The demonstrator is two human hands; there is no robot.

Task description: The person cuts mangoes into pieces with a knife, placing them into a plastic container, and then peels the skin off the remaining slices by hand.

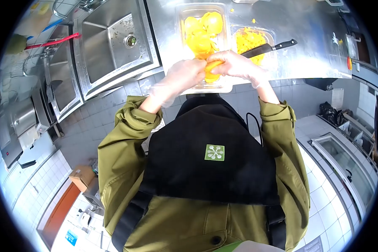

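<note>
- Yellow-orange piece [215,65] was between the two hands, above the near part of a clear container [216,89]. If its surface was wet, I judged, it could slip out from the thin gloves and drop.
- Its long axis seemed to lie mostly left to right, with the right end a little farther from the body. Fingers covered its ends, so I could not tell which end was the front.
- Left hand [188,74] was closed on the left side of this piece, with a narrow grip.
- Right hand [234,66] pinched its other side, also narrowly, with the fingers bent over it.
- This container held larger yellow-orange lumps [198,40] behind the hands. Its near end seemed to reach past the edge of the counter [311,63]; a push from a wrist could perhaps tip it.
- Just beyond the right hand, a knife [269,48] lay across a second container [272,62] of chopped bits [246,38]. Its handle pointed right and its blade left, toward that hand. A careless backward movement could, in my judgement, cause a cut or knock the knife down.
</note>
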